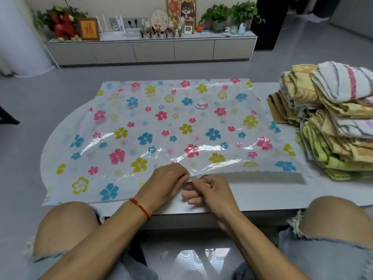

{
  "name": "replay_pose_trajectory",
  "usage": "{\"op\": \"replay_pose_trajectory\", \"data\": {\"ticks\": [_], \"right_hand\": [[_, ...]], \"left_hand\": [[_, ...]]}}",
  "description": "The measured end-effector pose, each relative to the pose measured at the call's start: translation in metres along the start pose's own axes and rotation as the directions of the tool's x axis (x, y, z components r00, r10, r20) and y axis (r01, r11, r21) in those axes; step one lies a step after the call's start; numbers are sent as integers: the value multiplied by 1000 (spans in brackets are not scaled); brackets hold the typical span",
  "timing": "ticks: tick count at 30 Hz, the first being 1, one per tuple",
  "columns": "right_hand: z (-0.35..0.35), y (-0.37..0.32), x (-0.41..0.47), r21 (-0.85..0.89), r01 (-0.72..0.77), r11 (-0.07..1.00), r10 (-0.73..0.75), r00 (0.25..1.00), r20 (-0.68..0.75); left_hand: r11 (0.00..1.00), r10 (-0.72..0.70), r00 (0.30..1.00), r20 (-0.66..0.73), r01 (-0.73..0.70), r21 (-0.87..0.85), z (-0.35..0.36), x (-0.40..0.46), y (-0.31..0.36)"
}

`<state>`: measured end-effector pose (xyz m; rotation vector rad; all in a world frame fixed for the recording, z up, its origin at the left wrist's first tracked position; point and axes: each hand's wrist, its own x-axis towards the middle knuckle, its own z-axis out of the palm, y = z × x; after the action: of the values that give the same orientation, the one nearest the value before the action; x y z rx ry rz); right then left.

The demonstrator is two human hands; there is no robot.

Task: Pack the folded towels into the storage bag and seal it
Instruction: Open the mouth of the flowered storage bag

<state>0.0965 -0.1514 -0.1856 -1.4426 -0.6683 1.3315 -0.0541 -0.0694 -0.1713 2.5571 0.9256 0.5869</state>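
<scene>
Clear plastic printed with pink, blue and yellow flowers, the storage bag (161,128) lies flat on the white desk (262,195), its long axis running left to right, its near edge toward the person. Nothing shows inside it; a round white valve (200,104) sits on top. The folded towels (327,118) are stacked just right of the bag, the pile cut off by the frame edge. The left hand (167,182) and right hand (210,190) meet at the near edge, curled fingers pinching the plastic; the fingertips are partly hidden.
</scene>
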Motion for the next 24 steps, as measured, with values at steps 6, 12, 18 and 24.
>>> {"op": "replay_pose_trajectory", "data": {"ticks": [6,12,18,24], "right_hand": [[-4,-6,3,-155,-1,988,-5,999,-35],[-5,-13,5,-248,-18,969,-12,993,-119],[-7,-13,5,-242,-14,970,-24,988,-155],[-11,-12,6,-251,-86,964,59,992,-110]], "left_hand": [[1000,-23,997,68,23,4,2,1,7],[984,31,976,214,-67,163,-7,17,7],[952,67,976,208,-125,279,-15,32,11],[913,73,995,63,-92,397,-22,48,14]]}}
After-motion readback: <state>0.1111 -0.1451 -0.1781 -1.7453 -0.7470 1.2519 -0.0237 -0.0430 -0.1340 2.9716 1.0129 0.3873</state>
